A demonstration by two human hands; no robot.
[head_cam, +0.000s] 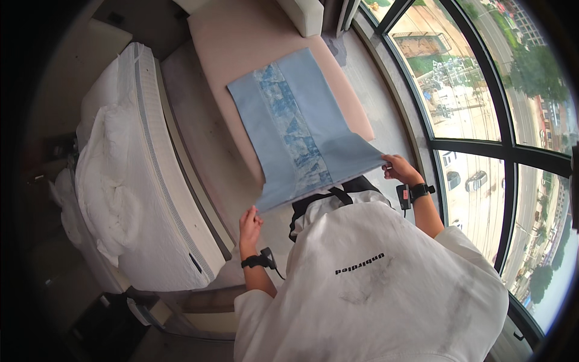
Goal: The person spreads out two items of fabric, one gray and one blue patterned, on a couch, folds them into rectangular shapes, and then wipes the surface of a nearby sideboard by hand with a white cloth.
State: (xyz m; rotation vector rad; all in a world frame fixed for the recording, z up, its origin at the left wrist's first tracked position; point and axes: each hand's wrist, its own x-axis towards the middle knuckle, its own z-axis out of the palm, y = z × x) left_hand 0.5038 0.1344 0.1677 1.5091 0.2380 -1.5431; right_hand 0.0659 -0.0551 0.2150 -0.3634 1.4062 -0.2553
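A light blue cloth (316, 95) with a patterned blue-and-white band lies over a pink upholstered bench (239, 40). Its near edge is lifted off the bench and stretched between my two hands. My left hand (251, 224) pinches the near left corner, and my right hand (400, 167) grips the near right corner. The far part of the cloth rests flat on the seat, and the near right side has a soft fold. Both wrists wear black straps with small devices. The layers at the lifted edge cannot be told apart.
To the left stands a bed with a white mattress (158, 181) and a crumpled white duvet (106, 190). Carpeted floor (199, 99) runs between bed and bench. Large black-framed windows (470, 145) curve along the right. A white cushioned armrest (305, 18) is at the bench's far end.
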